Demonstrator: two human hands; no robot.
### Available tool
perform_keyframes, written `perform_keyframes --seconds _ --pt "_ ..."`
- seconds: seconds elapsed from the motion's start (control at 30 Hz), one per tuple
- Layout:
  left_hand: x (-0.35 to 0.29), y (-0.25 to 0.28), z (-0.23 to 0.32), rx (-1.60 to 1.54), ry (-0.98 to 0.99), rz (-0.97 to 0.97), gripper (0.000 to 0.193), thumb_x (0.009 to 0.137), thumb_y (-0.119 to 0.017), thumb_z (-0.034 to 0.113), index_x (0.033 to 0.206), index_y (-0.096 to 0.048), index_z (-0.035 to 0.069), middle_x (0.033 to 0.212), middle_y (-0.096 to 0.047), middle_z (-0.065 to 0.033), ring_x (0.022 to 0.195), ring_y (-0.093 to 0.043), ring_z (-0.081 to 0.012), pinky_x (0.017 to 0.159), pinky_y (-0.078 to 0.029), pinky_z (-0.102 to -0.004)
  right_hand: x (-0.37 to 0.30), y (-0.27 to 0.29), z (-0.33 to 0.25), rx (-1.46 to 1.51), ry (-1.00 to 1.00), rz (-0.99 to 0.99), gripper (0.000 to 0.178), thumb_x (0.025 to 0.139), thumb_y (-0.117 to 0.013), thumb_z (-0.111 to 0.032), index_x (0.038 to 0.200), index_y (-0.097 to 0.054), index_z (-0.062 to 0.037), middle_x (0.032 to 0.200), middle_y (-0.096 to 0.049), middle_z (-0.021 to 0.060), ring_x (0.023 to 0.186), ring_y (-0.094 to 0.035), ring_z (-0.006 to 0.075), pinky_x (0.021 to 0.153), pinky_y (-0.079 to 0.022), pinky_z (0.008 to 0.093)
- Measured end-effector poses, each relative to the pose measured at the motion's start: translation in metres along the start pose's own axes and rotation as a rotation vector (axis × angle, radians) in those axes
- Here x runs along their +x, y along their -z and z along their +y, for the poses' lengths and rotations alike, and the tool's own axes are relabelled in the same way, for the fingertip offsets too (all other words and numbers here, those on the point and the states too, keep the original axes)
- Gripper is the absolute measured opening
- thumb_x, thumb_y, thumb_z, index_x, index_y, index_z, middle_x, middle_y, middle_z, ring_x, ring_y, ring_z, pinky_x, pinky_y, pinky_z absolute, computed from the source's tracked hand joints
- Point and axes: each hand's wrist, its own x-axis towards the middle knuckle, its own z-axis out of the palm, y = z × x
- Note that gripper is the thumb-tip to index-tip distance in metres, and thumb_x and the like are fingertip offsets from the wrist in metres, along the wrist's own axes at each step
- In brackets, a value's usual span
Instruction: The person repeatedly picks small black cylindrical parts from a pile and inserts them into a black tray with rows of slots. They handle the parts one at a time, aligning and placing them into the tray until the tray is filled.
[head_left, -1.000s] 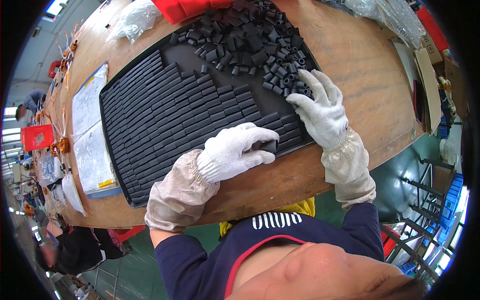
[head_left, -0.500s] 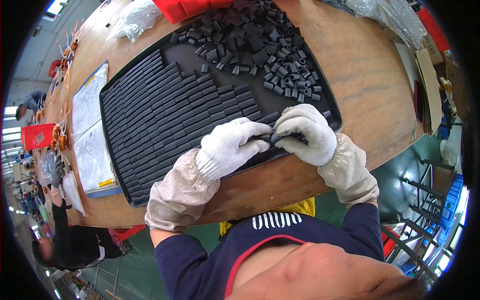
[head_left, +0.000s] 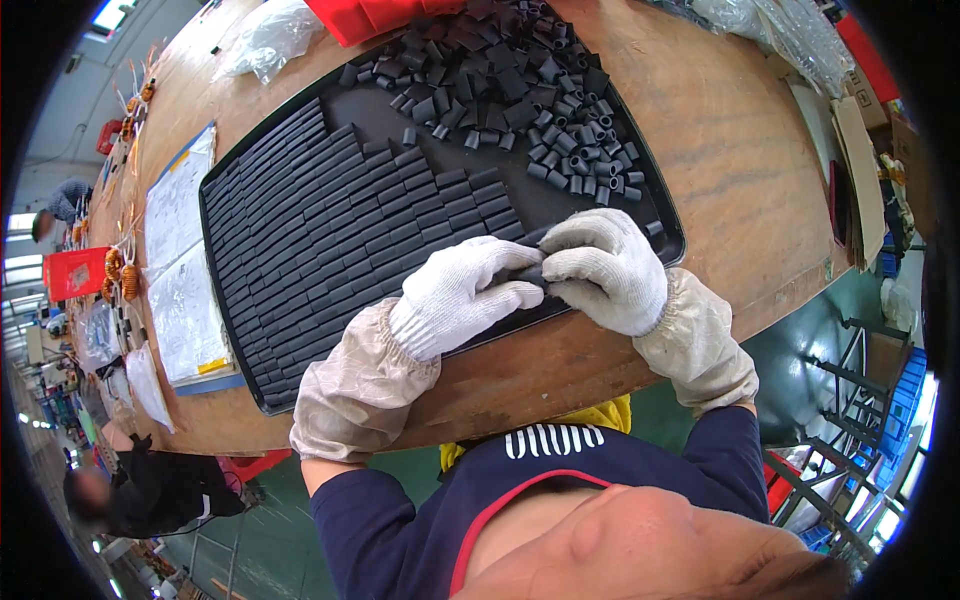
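My left hand (head_left: 462,293) and my right hand (head_left: 606,268), both in white knit gloves, meet over the near right part of a black tray (head_left: 672,235). Between the left thumb and fingers is a small black tube (head_left: 536,276), mostly covered by the gloves. The right fingertips pinch together at the same tube's end; how much of it they grip is hidden. Close-set rows of black tubes (head_left: 330,230) fill the tray's left and middle. Loose short tubes (head_left: 585,150) and flat black pieces (head_left: 495,75) lie heaped at its far right.
A red bin (head_left: 375,18) stands behind the tray. Papers in clear sleeves (head_left: 183,250) lie to its left, a plastic bag (head_left: 272,40) at the far left. Cardboard sheets (head_left: 855,175) stand at the right table edge. Another person (head_left: 150,490) is at the lower left.
My right fingers have curled in closer over the tube, covering more of it. My left hand has barely moved. The person at the lower left has drawn an arm back.
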Motion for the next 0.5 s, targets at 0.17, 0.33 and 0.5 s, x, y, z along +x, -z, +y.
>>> perform_keyframes --seconds 0.17,0.33,0.5 --pt "0.001 -0.007 0.001 0.068 0.071 -0.031 0.039 0.089 -0.083 0.022 0.122 -0.074 0.003 0.109 -0.075 -0.0152 0.1 -0.074 -0.0287 0.088 -0.058 -0.0373 -0.003 -0.003 0.003 -0.173 0.149 0.038 0.044 0.065 -0.082 -0.008 0.107 -0.072 -0.018 0.109 -0.069 0.0004 0.097 -0.066 0.0238 0.089 -0.052 0.041" --pt "0.001 -0.009 -0.004 0.12 0.008 -0.032 0.038 0.091 -0.08 0.029 0.122 -0.073 0.008 0.107 -0.075 -0.0141 0.099 -0.073 -0.0314 0.086 -0.058 -0.0393 0.005 0.002 0.002 -0.229 0.199 0.008 0.047 0.065 -0.081 -0.012 0.11 -0.073 -0.0183 0.105 -0.07 -0.0027 0.096 -0.067 0.0216 0.09 -0.052 0.0403" --pt "0.002 -0.002 0.009 0.048 0.068 0.054 0.045 0.093 -0.079 0.028 0.132 -0.07 0.01 0.094 -0.071 -0.0108 0.084 -0.068 -0.0259 0.078 -0.056 -0.0375 0.008 0.011 0.0 -0.299 -0.043 0.059 0.041 0.074 -0.081 -0.005 0.112 -0.071 -0.0157 0.103 -0.074 -0.0005 0.094 -0.069 0.0234 0.09 -0.051 0.0406"
